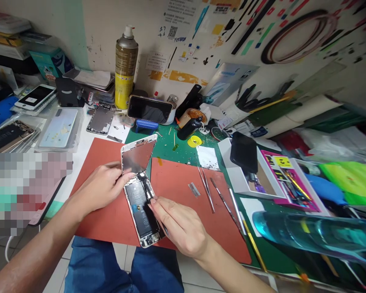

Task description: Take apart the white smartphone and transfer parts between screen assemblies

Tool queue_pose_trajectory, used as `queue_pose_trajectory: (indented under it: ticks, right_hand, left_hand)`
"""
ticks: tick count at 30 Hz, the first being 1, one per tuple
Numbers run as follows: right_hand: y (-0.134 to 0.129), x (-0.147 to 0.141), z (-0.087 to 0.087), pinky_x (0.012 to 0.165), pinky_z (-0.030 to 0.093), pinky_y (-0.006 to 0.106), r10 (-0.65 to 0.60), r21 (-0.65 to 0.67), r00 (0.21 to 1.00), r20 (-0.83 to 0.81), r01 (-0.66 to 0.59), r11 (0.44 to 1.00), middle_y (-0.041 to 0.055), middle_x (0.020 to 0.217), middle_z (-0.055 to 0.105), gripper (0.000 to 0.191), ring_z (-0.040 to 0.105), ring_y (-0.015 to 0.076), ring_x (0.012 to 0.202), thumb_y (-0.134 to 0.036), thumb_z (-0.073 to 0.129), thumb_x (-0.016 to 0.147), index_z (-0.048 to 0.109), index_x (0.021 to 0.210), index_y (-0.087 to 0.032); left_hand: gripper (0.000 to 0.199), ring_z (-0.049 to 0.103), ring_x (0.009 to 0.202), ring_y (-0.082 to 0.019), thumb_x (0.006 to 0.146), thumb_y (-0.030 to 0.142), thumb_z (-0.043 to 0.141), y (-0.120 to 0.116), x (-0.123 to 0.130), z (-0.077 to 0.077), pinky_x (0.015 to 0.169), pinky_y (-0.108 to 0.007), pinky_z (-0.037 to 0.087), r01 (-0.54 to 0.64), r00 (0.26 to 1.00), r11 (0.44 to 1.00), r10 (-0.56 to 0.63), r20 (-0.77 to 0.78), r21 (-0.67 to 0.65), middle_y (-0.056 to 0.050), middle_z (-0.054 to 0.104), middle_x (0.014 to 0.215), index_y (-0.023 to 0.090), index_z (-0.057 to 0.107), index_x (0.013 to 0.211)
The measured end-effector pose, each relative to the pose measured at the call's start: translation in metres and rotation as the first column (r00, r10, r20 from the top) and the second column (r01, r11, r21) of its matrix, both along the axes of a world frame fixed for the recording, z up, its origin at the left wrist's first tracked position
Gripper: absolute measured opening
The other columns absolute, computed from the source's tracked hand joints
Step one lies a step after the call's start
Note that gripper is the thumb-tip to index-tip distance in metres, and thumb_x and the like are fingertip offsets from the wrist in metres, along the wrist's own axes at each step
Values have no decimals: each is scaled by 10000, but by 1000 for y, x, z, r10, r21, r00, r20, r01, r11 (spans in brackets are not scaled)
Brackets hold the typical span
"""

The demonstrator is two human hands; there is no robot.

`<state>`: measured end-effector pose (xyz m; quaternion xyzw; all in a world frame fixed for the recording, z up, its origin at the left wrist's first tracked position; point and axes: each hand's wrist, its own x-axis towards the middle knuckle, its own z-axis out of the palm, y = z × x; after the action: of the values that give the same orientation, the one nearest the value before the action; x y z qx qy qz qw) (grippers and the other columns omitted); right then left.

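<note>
An opened smartphone (140, 207) lies over the front edge of the red mat, its black battery and inner parts bare. Its white-framed screen (138, 154) is tilted up at the far end. My left hand (110, 183) is closed on the lower edge of that screen, thumb in front. In my right hand (178, 224) are dark tweezers (147, 190), pinched between thumb and fingers. Their tips point into the upper part of the phone body, near the screen's hinge side. What the tips touch is too small to tell.
On the red mat (177, 179) right of the phone lie silver tweezers (205, 189), a thin metal pick (224, 201) and a small clear strip. A phone (149, 109) leans on a blue stand behind, beside a spray can (126, 69). A blue bottle (311, 234) lies at right.
</note>
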<state>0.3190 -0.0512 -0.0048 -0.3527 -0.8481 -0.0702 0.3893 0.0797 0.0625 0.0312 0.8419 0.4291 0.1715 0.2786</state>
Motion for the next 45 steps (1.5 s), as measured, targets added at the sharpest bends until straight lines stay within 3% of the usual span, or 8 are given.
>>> queue_pose_trajectory:
  ticks: [16,25,33,41,45]
  right_hand:
    - [4,-5,-1,846,709,403,8,-40,998,-59,-10,999,216,1044,801,336,787,288,1021,7,665,933,687,1267,-23]
    - [8,-10,8,733,686,371,-25,-61,995,-101,19,998,188,946,792,294,777,257,893,46,702,904,695,1187,-34]
    - [2,-6,0,867,693,439,5,-11,1000,3,-5,1000,266,1091,789,284,772,334,1077,27,615,943,699,1214,29]
    - [2,-7,5,863,695,394,-3,1,999,53,3,1000,258,1054,802,299,794,313,1043,6,554,968,690,1232,41]
    - [1,-7,3,842,696,388,-9,16,996,87,8,1000,261,1065,799,325,789,321,1055,2,548,958,690,1247,46]
  left_hand:
    - [489,750,1079,-273,1108,485,415,1,0,2,888,-366,537,8,1000,1000,-8,10,-22,-94,797,1165,202,796,990]
    - [497,745,1142,-293,1105,489,420,0,0,2,917,-373,560,1,1000,1000,-1,3,-12,-106,796,1199,197,799,968]
    - [471,736,1166,-283,1106,472,429,0,0,0,962,-379,562,12,1000,1000,-12,24,-2,-97,790,1222,203,803,1010]
    - [484,740,1131,-275,1107,485,421,0,0,1,924,-367,548,13,1000,1000,-12,28,-8,-95,788,1211,204,796,989]
    - [498,759,989,-265,1106,488,420,0,0,2,831,-363,532,17,1000,1000,-18,14,18,-83,807,1071,215,770,881]
